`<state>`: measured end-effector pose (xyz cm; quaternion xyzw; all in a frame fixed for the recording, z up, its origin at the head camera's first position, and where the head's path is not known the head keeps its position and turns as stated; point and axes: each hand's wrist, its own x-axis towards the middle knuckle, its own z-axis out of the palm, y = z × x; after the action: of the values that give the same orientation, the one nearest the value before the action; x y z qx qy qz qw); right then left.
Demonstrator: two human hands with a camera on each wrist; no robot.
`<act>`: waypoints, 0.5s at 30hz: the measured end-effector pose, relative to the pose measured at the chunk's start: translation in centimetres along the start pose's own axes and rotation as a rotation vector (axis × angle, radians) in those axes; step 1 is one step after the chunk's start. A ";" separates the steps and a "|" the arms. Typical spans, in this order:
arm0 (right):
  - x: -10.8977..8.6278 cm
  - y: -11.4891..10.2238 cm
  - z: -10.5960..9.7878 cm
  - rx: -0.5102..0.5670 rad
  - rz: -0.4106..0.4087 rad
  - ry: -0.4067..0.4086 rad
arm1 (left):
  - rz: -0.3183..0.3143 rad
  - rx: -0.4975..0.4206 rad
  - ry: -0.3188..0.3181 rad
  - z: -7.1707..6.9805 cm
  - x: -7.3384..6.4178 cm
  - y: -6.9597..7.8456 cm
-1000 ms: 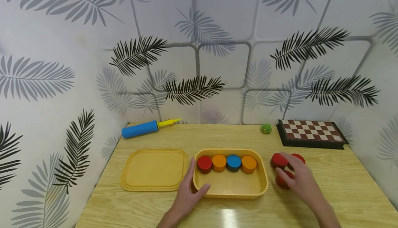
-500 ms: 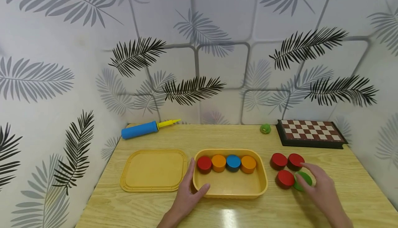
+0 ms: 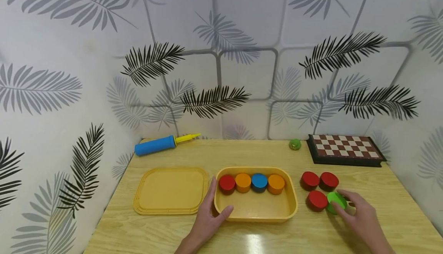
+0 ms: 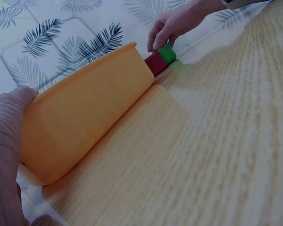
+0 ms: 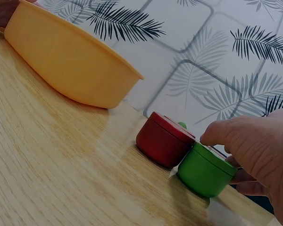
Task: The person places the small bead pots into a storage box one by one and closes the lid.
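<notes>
In the head view, the right hand (image 3: 361, 213) pinches the green tub (image 3: 339, 199) between thumb and fingers on the table, to the right of the yellow box (image 3: 256, 208). The left hand (image 3: 207, 215) lies at the box's left end, its fingers straight along the outside and the thumb spread apart over the near edge. The likeliest mishap is a nudge: the front red tub (image 3: 317, 201) touches the green one, so a careless sideways move could shove it, and the back-left red tub (image 3: 309, 181) and back-right red tub (image 3: 328, 181) sit close behind. Inside the box a red, two orange and a blue tub line the far wall. Around it lie the flat yellow lid (image 3: 171, 190), a blue pump (image 3: 155, 145), a green toy (image 3: 295, 144) and a checkered board (image 3: 346, 149), all well apart from the right hand.

The left wrist view shows the box's wall standing tall (a catch for anything carried low) between the two hands.

In the right wrist view, the grip looks high on the green tub, so it might slip.
</notes>
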<state>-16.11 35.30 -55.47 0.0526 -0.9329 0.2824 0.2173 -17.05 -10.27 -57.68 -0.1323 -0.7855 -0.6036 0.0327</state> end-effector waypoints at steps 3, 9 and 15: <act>-0.1 0.0 0.0 0.009 0.042 -0.046 | -0.009 -0.002 -0.002 0.0 -0.1 0.0; 0.3 0.2 -0.2 0.004 0.136 -0.179 | -0.009 -0.009 -0.002 0.0 0.0 0.0; 0.6 0.1 -0.4 -0.013 0.217 -0.285 | 0.000 -0.002 0.001 0.0 0.0 0.1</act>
<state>-16.48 35.65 -55.00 -0.0105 -0.9562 0.2881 0.0513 -17.00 -10.30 -57.61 -0.1318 -0.7848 -0.6047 0.0328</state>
